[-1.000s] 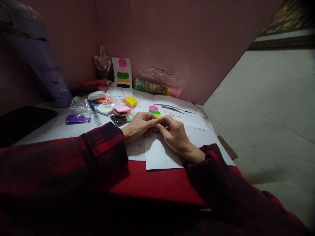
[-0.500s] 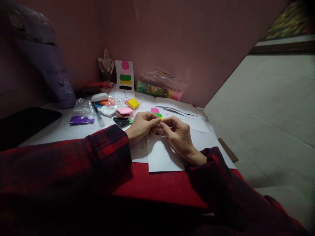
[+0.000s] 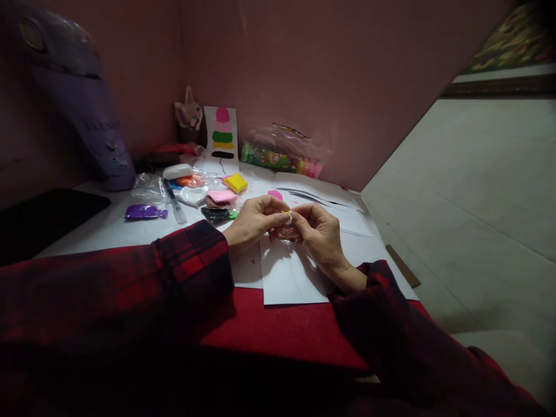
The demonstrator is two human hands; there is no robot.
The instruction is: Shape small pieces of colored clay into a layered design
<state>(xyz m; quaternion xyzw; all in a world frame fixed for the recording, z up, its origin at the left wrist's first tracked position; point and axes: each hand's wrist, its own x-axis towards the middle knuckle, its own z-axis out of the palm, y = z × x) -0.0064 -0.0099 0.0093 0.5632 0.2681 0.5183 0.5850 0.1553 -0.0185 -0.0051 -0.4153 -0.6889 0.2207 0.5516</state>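
My left hand (image 3: 255, 221) and my right hand (image 3: 322, 238) meet over a sheet of white paper (image 3: 286, 284). Their thumbs and fingertips pinch a small white piece of what looks like modelling clay (image 3: 289, 218), partly hidden by the fingers. Just below the fingertips a brown, rough-textured clay patch (image 3: 288, 233) lies on the paper. Beyond the fingers, a pink clay patch (image 3: 275, 195) shows on the same sheet, with a sliver of yellow, while the rest is covered by my hands.
Soft packets lie to the left: yellow (image 3: 236, 183), pink (image 3: 223, 197), black (image 3: 215, 215) and purple (image 3: 146, 212), beside a pen (image 3: 174, 201). A card with coloured bands (image 3: 222, 139) leans on the wall near a clear bag of colourful sticks (image 3: 280, 159). A purple bottle (image 3: 102, 127) stands far left.
The white piece between my fingertips now shows more clearly. My fingers have shifted slightly, covering the green patch and more of the yellow. The view has moved a little.
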